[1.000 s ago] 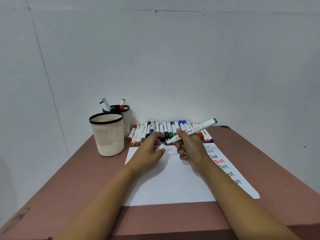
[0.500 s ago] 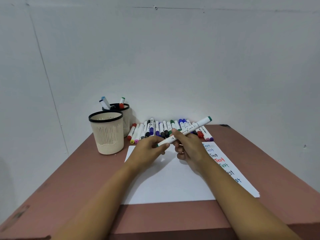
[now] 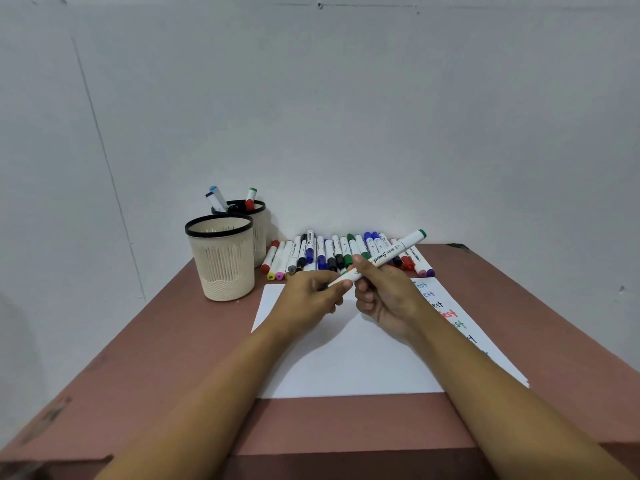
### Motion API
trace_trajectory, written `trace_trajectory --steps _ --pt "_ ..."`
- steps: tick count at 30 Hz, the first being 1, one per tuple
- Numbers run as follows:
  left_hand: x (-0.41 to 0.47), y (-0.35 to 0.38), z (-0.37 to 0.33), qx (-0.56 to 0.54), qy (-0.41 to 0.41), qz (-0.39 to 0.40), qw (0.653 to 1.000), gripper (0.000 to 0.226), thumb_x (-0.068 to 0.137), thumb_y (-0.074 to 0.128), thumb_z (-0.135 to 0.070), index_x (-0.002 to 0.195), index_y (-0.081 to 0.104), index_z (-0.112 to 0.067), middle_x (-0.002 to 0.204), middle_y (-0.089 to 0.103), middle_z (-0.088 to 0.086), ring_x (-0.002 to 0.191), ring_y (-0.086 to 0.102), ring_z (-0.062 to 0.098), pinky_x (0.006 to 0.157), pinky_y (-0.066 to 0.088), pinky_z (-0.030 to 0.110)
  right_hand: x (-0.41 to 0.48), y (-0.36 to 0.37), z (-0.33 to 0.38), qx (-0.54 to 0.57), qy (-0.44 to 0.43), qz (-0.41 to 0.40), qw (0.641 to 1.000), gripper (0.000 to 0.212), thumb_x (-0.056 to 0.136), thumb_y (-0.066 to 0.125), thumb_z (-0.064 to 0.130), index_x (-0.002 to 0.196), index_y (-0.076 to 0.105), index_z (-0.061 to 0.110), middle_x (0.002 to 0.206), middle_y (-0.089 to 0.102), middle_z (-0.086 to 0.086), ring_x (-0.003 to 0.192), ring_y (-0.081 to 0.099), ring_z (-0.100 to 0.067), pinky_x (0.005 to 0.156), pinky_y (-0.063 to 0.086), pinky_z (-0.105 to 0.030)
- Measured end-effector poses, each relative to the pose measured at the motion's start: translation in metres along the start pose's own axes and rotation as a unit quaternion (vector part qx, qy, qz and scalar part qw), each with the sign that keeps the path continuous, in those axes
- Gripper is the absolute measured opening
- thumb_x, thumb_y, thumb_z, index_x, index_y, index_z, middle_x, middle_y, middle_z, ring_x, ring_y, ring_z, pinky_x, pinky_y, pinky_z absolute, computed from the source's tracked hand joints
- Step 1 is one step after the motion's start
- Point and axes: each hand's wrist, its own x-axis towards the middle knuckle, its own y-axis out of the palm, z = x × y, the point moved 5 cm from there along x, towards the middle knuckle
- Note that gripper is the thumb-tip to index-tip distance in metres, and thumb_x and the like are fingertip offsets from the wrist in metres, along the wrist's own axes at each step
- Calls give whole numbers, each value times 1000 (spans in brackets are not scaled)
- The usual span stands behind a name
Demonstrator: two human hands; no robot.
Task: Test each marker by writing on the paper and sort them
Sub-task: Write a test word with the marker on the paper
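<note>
Paper (image 3: 346,358) carries several "Test" lines (image 3: 434,304). Rear cup (image 3: 260,218) holds few markers (image 3: 216,199). Marker row (image 3: 322,252) likely untested. Right hand (image 3: 389,294) fingers clamp green-capped marker (image 3: 389,253); left hand (image 3: 310,297) pinches its near end.

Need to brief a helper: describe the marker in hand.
On the reddish-brown table, look above the white paper sheet, before the row of lying markers. The white marker with a green end is the only one held, slanted between the left hand and right hand.
</note>
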Motion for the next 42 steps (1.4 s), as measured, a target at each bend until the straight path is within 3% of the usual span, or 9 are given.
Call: trace_trajectory --steps 8,15,18,21,24,26,28,31,42 --pt "1 1 -2 -28 5 -17 999 13 91 61 -16 89 70 -7 62 59 0 49 50 2 54 43 13 -1 3 1 6 1 0 1000 23 93 59 25 75 58 11 51 43 1 38 36 -6 38 32 -16" --pt "6 -8 5 -177 -74 -54 980 5 85 67 -10 84 62 -10 68 67 0 58 61 9 57 45 20 -5 0 11 -50 -7 -13 999 16 91 62 32 83 67 19 65 61 3 58 55 -9 53 45 -23" --pt "8 -18 9 -260 -95 -95 956 5 85 66 -10 89 61 -10 74 65 1 65 62 10 57 48 21 -4 -11 17 12 -17 -89 996 21 94 56 39 87 63 21 76 64 -1 74 62 -16 68 51 -33" --pt "12 -35 8 -339 -78 -156 924 6 87 63 -4 90 59 -7 80 63 6 68 66 10 60 54 20 -2 -31 23 -97 -63 -228 967 27 99 44 33 83 58 16 86 63 -2 85 59 -20 78 49 -36" --pt "16 -57 -3 -266 -35 -224 937 22 87 63 -3 107 54 -2 83 62 8 75 67 17 68 57 24 -5 -26 21 -282 -149 -218 922 24 96 41 19 77 55 13 77 50 5 75 45 -14 72 37 -28" --pt "21 -75 -16 -182 -1 -263 948 26 87 63 -5 110 52 -10 87 63 8 83 67 23 74 57 31 -2 -14 7 -420 -169 -121 883 21 98 46 19 104 66 22 99 58 7 96 53 -11 87 39 -26" --pt "30 -97 -33 -83 33 -280 956 27 86 63 -11 109 51 -19 92 65 8 85 66 23 75 56 35 4 -9 -9 -568 -147 -62 808 34 97 48 24 128 59 17 130 56 1 123 48 -17 103 37 -30" --pt "49 -133 -59 35 67 -302 950 27 88 61 -17 111 49 -20 98 64 6 83 65 20 66 54 28 8 -6 -19 -691 -138 -27 709 37 98 44 31 132 57 23 138 51 1 128 43 -19 105 36 -32" --pt "108 -210 -66 196 42 -345 917 27 90 51 -12 117 50 -10 89 61 9 67 55 20 55 44 26 8 -4 -20 -709 -147 -20 690 37 99 40 34 134 53 29 138 48 8 127 41 -14 104 33 -29"
